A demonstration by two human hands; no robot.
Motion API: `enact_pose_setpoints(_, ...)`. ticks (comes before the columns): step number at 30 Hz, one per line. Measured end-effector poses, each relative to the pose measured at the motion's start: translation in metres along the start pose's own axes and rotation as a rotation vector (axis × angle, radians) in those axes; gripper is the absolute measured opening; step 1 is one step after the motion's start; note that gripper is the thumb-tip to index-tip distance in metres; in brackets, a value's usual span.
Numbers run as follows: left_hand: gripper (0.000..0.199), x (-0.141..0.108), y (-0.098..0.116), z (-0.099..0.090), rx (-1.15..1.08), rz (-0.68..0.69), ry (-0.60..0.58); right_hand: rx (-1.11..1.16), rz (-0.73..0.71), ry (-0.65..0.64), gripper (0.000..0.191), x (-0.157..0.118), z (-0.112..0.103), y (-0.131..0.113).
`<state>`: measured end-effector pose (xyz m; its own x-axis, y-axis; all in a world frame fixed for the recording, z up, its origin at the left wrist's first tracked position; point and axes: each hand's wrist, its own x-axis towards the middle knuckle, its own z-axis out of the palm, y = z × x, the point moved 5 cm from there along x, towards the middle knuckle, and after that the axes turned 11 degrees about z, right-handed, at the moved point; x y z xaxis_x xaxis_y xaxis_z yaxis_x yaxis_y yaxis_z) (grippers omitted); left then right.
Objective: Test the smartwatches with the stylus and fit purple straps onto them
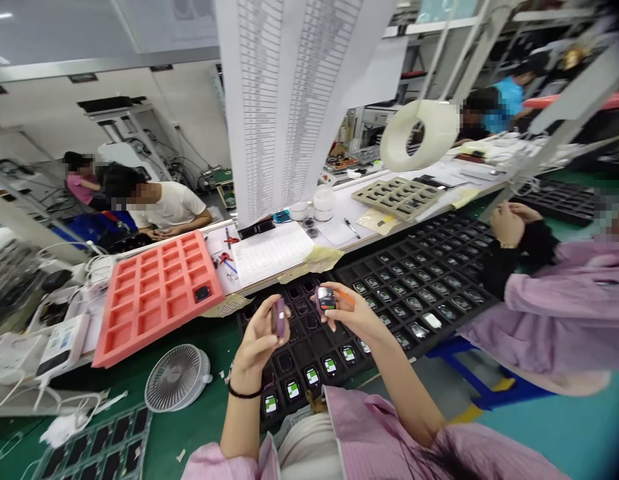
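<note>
My left hand (262,337) is raised over the near black tray, its fingers closed on a small purple case (280,317) seen edge-on. To the right of it, my right hand (353,312) grips a dark watch-like device (326,299) with a glossy face, and something orange shows along its fingers. Below both hands, the black tray (300,348) holds several dark frames and, in its front row, devices with green and white faces (312,375).
A red compartment tray (156,293) with one dark device lies left. A white fan (177,378) stands near the left edge. Another black tray of devices (414,280) extends right towards a co-worker's hands (509,223). Hanging paper (289,100) and a tape roll (419,135) are ahead.
</note>
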<state>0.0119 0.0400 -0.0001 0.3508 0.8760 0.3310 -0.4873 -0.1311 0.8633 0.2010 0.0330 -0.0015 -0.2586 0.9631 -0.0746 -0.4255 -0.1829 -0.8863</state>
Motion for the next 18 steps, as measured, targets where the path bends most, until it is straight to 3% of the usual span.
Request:
enact_pose_setpoints(4,0.065,-0.001,0.006,-0.001,-0.008,0.061,0.006,0.042,0.002,-0.029,0.049,0.0,0.001,-0.003)
enact_pose_setpoints(9,0.057,0.009,0.007,0.006,0.322,-0.009,0.019,-0.021,-0.026,0.001,0.051,0.002,-0.002,0.003)
enact_pose_setpoints(14,0.056,0.013,0.004,0.007,0.588,0.014,0.027,-0.097,-0.029,0.04,0.048,0.0,-0.003,0.007)
enact_pose_setpoints(18,0.047,0.011,-0.001,0.009,0.558,0.01,0.032,-0.115,-0.039,0.05,0.041,-0.001,-0.002,0.011)
